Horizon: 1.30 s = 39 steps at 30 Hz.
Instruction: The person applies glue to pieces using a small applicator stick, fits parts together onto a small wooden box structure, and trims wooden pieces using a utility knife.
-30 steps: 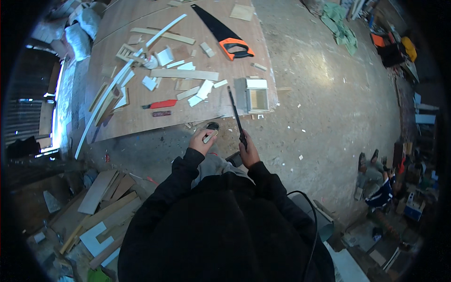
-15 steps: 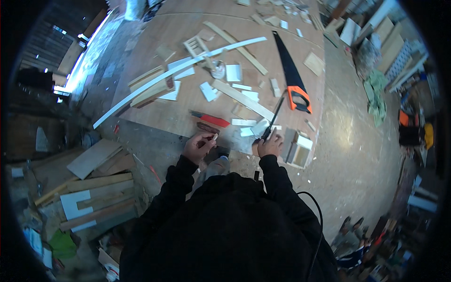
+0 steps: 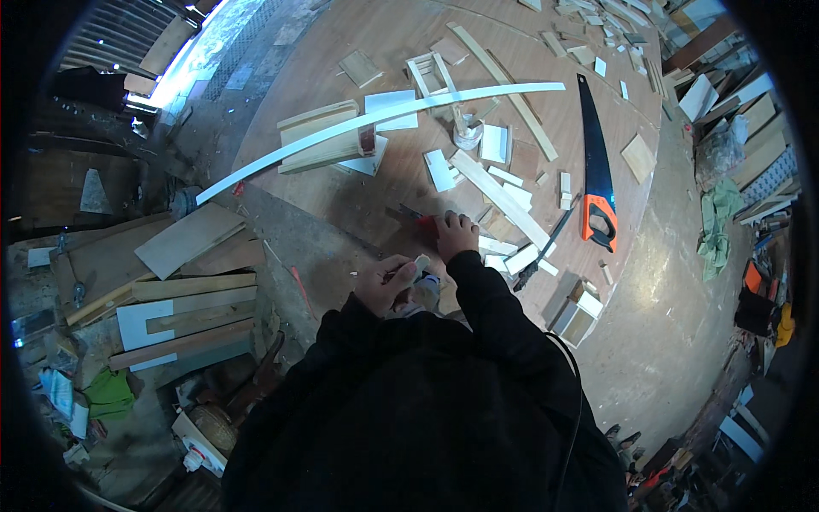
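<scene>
My left hand [image 3: 381, 283] is closed, pinching a small pale piece [image 3: 421, 264] of what looks like wood just off the table's near edge. Ahead and to the right, my right hand [image 3: 457, 235] curls its fingers over a red-handled tool [image 3: 428, 225]. Its dark end pokes out leftward, but most of the tool is hidden by the hand and shadow, so its kind is unclear. A thin black tool [image 3: 546, 247], like a file, lies loose to the right of my right hand. Beyond it rests a handsaw [image 3: 599, 171] with an orange and black handle.
A long white curved strip [image 3: 375, 117] crosses the wooden table [image 3: 294, 209], overhanging its left edge. Several wood offcuts and white panels surround a small tub [image 3: 467, 135]. A small box [image 3: 578, 311] stands near the right edge. Boards [image 3: 192, 243] are stacked at left.
My right hand has left the black tool and moved left onto the red-handled one. My left hand still holds the small pale piece. The view has shifted, moving the table scene rightward.
</scene>
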Each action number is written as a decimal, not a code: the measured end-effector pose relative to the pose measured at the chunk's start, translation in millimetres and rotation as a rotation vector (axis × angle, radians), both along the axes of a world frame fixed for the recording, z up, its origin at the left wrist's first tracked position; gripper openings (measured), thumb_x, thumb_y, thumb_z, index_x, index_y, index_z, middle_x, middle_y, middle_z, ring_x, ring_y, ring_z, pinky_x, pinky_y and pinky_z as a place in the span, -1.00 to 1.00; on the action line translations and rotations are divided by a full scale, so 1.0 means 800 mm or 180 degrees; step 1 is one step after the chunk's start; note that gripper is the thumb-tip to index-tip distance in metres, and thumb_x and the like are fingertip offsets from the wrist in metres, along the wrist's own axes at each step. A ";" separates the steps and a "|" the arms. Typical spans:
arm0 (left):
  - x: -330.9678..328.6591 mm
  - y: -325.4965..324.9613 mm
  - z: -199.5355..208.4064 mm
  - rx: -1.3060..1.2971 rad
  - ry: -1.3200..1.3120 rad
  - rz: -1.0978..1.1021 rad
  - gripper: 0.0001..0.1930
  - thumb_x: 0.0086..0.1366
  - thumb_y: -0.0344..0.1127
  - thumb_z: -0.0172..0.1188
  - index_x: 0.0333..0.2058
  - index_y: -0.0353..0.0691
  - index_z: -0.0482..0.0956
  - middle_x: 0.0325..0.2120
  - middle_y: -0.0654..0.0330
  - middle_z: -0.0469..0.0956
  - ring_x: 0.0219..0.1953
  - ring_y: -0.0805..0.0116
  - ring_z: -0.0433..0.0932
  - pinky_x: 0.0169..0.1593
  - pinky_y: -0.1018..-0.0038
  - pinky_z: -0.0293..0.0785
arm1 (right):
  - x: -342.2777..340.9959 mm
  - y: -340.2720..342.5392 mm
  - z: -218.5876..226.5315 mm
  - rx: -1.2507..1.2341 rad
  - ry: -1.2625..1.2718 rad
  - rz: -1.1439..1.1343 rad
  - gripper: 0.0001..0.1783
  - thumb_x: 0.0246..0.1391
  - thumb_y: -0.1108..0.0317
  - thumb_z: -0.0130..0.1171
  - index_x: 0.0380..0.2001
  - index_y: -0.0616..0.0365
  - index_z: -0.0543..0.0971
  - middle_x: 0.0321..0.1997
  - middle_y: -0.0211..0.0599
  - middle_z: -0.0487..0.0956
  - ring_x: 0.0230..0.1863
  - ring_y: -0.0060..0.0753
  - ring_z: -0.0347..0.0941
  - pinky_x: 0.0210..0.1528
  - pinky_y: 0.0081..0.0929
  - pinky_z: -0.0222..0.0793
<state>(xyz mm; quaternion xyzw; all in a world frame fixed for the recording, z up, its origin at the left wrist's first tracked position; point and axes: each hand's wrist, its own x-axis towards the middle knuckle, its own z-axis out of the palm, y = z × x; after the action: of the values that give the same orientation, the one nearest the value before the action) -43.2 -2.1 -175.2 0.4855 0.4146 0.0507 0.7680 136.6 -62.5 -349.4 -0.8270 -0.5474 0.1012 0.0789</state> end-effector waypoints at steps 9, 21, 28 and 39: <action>0.021 -0.016 -0.033 0.1121 -0.0171 -0.0415 -0.75 0.37 -0.22 0.12 -0.14 -0.28 0.51 -0.54 0.23 0.52 -0.60 0.55 0.45 -0.54 0.60 0.36 | 0.014 -0.063 0.057 0.0273 0.1742 -0.1015 -0.43 0.03 0.21 0.11 0.15 0.03 0.34 0.05 -0.05 0.44 -0.06 0.08 0.48 -0.03 -0.10 0.40; 0.149 -0.193 -0.199 0.3214 -0.0912 -0.2347 -0.75 0.06 -0.34 0.32 -0.24 -0.13 0.57 -0.32 0.17 0.48 -0.20 0.11 0.50 -0.12 0.26 0.44 | -0.038 -0.391 0.173 0.1027 0.3482 -0.3183 -0.37 0.22 0.37 -0.17 0.37 0.02 0.08 -0.36 0.02 0.58 -0.39 0.08 0.54 -0.27 -0.16 0.43; 0.214 -0.285 -0.270 0.3929 -0.1386 -0.2499 -0.76 -0.01 -0.35 0.33 -0.30 -0.09 0.59 -0.29 0.19 0.47 -0.16 0.12 0.45 -0.11 0.23 0.37 | -0.066 -0.470 0.142 0.0380 0.2011 -0.3250 -0.29 0.18 0.47 -0.14 0.39 -0.04 0.00 -0.31 0.09 0.58 -0.31 0.10 0.56 -0.24 -0.11 0.44; 0.256 -0.281 -0.286 0.3528 -0.1559 -0.2546 -0.81 0.05 -0.46 0.26 -0.29 -0.23 0.59 -0.30 0.11 0.49 -0.24 0.05 0.52 -0.18 0.26 0.48 | -0.019 -0.436 0.084 0.0300 0.1535 -0.2945 -0.26 0.08 0.49 -0.11 0.37 0.00 0.04 -0.23 0.24 0.52 -0.26 0.29 0.47 -0.17 0.02 0.40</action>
<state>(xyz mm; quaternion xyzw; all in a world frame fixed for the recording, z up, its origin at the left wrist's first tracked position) 161.5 -226.7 -403.7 0.8926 -0.0651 0.0760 0.4397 121.7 -411.0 -282.1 -0.9310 -0.0951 0.2186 0.2763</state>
